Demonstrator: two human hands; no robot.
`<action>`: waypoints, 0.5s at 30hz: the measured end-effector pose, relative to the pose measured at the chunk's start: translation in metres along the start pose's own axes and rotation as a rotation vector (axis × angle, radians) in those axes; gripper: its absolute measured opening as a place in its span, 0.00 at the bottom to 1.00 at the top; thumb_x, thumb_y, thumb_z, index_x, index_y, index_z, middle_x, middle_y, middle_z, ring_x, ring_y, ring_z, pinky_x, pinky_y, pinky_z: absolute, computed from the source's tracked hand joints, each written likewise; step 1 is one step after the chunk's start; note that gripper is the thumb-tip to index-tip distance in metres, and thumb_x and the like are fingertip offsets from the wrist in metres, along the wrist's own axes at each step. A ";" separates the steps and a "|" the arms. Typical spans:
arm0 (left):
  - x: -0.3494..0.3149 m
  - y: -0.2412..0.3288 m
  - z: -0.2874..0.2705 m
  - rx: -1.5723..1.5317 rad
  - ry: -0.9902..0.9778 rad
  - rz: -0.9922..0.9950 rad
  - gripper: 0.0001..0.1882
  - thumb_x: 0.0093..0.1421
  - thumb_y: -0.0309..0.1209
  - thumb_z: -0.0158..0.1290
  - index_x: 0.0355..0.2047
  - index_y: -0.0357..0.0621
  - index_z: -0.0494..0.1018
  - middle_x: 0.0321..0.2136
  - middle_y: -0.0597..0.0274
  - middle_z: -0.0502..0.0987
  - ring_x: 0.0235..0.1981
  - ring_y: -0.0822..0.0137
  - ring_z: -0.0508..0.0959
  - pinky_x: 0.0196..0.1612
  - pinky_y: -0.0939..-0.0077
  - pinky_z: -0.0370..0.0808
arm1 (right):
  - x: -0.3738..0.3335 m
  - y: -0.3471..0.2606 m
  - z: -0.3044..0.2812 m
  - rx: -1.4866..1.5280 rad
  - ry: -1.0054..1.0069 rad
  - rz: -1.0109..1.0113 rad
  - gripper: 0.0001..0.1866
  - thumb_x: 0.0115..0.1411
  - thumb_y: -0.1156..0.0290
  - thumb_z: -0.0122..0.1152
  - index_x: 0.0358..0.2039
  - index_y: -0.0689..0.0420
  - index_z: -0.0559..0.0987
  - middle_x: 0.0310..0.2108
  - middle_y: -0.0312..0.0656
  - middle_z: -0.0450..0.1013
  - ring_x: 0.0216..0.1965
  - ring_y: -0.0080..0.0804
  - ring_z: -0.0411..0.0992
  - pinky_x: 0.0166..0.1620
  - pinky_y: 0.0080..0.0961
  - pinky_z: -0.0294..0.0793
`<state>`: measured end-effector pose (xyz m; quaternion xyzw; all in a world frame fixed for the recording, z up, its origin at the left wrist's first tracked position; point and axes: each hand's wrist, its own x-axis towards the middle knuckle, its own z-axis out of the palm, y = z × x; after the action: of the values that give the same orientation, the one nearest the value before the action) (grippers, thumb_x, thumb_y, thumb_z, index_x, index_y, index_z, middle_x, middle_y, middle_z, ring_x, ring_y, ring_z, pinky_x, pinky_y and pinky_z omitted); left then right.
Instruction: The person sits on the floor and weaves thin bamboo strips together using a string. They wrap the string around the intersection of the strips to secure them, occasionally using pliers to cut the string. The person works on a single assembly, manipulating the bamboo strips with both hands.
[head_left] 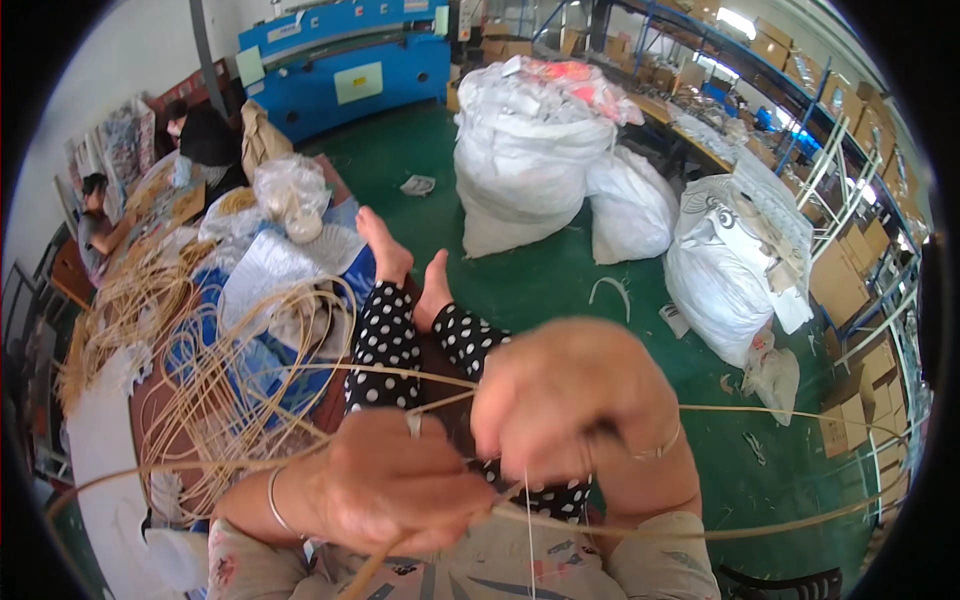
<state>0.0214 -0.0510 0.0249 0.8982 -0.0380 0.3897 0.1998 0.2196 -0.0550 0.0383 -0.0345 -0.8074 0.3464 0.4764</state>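
My left hand [395, 475] is closed, a ring on one finger and a bangle at the wrist, gripping a thin tan rattan cane [590, 528] whose long loops sweep out to both sides. Just above and to the right, almost touching it, my right hand [578, 400] is curled with fingers closed; it is blurred, and its fingertips hide what they hold. Between the two hands a white thread [531, 540] hangs down over my lap. More cane strands [740, 408] pass behind the right hand and stretch right.
Loose coils of cane [235, 400] lie on the low table at left, beside clear plastic bags [290, 190]. Outstretched legs in dotted trousers [385, 340] rest ahead. Stuffed white sacks [530, 150] stand on the green floor. Two people sit far left; a blue machine [345, 65] stands behind.
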 end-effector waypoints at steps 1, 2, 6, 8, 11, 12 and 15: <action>0.000 -0.001 -0.001 0.002 0.026 -0.025 0.07 0.43 0.25 0.56 0.26 0.42 0.73 0.15 0.67 0.68 0.12 0.70 0.69 0.11 0.78 0.60 | 0.001 0.003 -0.007 0.040 -0.049 0.200 0.06 0.47 0.71 0.62 0.20 0.58 0.76 0.24 0.45 0.73 0.20 0.33 0.69 0.22 0.24 0.66; 0.003 -0.002 -0.001 -0.003 0.050 -0.033 0.08 0.42 0.24 0.57 0.26 0.42 0.73 0.15 0.67 0.68 0.12 0.69 0.69 0.11 0.78 0.61 | -0.002 0.012 -0.009 0.039 -0.040 0.230 0.05 0.46 0.74 0.62 0.20 0.60 0.75 0.23 0.45 0.73 0.22 0.33 0.70 0.25 0.23 0.66; 0.000 -0.002 0.000 0.034 0.146 -0.148 0.07 0.47 0.28 0.57 0.28 0.43 0.74 0.14 0.65 0.71 0.12 0.67 0.69 0.14 0.77 0.62 | -0.004 0.018 -0.005 0.213 -0.147 0.476 0.03 0.42 0.81 0.58 0.20 0.64 0.74 0.22 0.44 0.72 0.24 0.31 0.70 0.28 0.22 0.67; -0.001 -0.002 0.002 0.054 0.141 -0.170 0.06 0.47 0.28 0.57 0.27 0.42 0.74 0.15 0.64 0.71 0.12 0.68 0.69 0.14 0.77 0.61 | -0.003 0.016 -0.005 0.247 -0.188 0.572 0.03 0.42 0.82 0.57 0.20 0.65 0.74 0.21 0.44 0.71 0.24 0.31 0.70 0.28 0.22 0.67; 0.002 -0.003 0.000 0.043 0.102 -0.169 0.05 0.47 0.27 0.56 0.26 0.42 0.74 0.15 0.64 0.71 0.12 0.68 0.69 0.14 0.77 0.61 | -0.006 0.016 -0.005 0.156 -0.164 0.630 0.02 0.43 0.82 0.57 0.21 0.65 0.74 0.22 0.43 0.71 0.24 0.29 0.69 0.27 0.21 0.66; 0.001 -0.004 0.001 0.033 0.112 -0.164 0.05 0.47 0.27 0.56 0.26 0.41 0.74 0.15 0.64 0.71 0.12 0.68 0.69 0.14 0.77 0.61 | -0.008 0.018 -0.003 0.016 -0.116 0.583 0.02 0.44 0.82 0.56 0.21 0.65 0.74 0.22 0.42 0.71 0.23 0.28 0.69 0.27 0.20 0.66; 0.001 -0.007 -0.004 0.017 0.183 -0.156 0.06 0.45 0.23 0.56 0.26 0.38 0.74 0.15 0.63 0.72 0.13 0.67 0.70 0.14 0.77 0.64 | -0.011 0.009 0.001 -0.355 0.438 0.496 0.04 0.48 0.82 0.53 0.25 0.63 0.75 0.23 0.42 0.72 0.22 0.25 0.67 0.25 0.19 0.65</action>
<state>0.0214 -0.0430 0.0258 0.8608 0.0534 0.4535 0.2246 0.2226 -0.0528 0.0250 -0.3845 -0.7010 0.2903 0.5258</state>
